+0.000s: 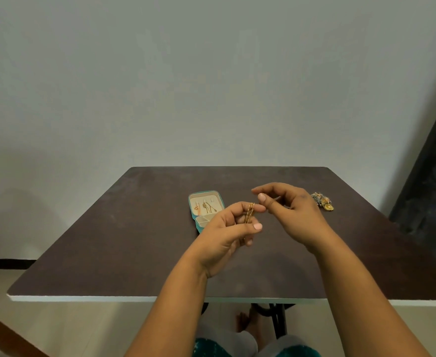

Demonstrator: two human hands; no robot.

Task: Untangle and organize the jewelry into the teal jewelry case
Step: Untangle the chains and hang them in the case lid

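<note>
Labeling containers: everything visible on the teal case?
The teal case lies open on the dark table, left of centre, its near end hidden behind the left hand. Rounded corners, teal shell, cream lining. The far section holds several small gold pieces; a near section has small cream compartments. Neither hand visibly touches it.

Open jewelry case (pixel 206 210) on desk (pixel 108 240), centre. Jewelry pile (pixel 322 204) right of case, well apart. Both hands between them, above desk; chain (pixel 249 213) in left hand (pixel 227 233).

Dark table (pixel 134 240) (grey wall (pixel 186 73) behind).
</note>
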